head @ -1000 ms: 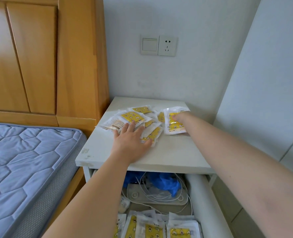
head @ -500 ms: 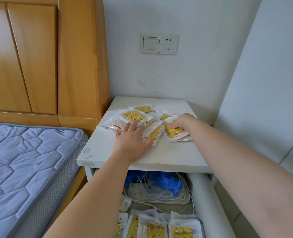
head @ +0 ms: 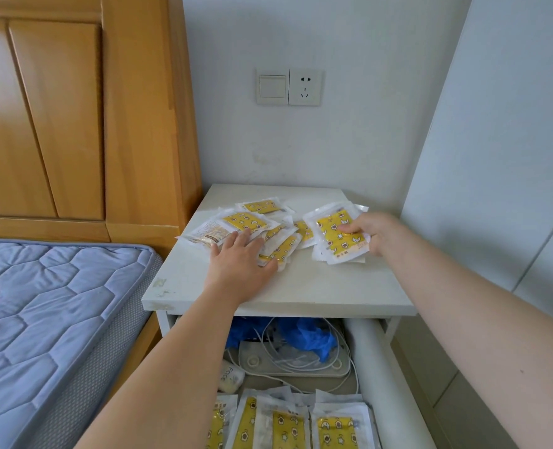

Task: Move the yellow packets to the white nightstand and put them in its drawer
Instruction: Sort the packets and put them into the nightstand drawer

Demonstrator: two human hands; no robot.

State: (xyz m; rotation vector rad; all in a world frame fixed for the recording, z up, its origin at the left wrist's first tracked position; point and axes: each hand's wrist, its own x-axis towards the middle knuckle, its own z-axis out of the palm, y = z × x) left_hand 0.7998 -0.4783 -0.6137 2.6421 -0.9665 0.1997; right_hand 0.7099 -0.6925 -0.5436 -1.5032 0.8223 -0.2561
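Several yellow packets [head: 246, 222] in clear wrappers lie scattered on top of the white nightstand [head: 317, 286]. My left hand [head: 241, 264] rests flat, fingers spread, on the left part of the pile. My right hand [head: 370, 231] pinches a small stack of yellow packets [head: 336, 238], lifted and tilted at the right side of the top. Below, the nightstand's drawer [head: 369, 358] stands pulled out, with more yellow packets [head: 288, 422] lined up at its front.
The drawer also holds a white power strip with cables [head: 294, 361], a blue plastic bag [head: 307, 335] and a small white bottle [head: 230, 379]. A blue mattress [head: 48, 319] and wooden headboard [head: 74, 124] are left; a wall stands at the right.
My right hand has gathered a stack of packets, pulled it away from the pile to the right and tipped it up. My left hand has stayed on the pile.
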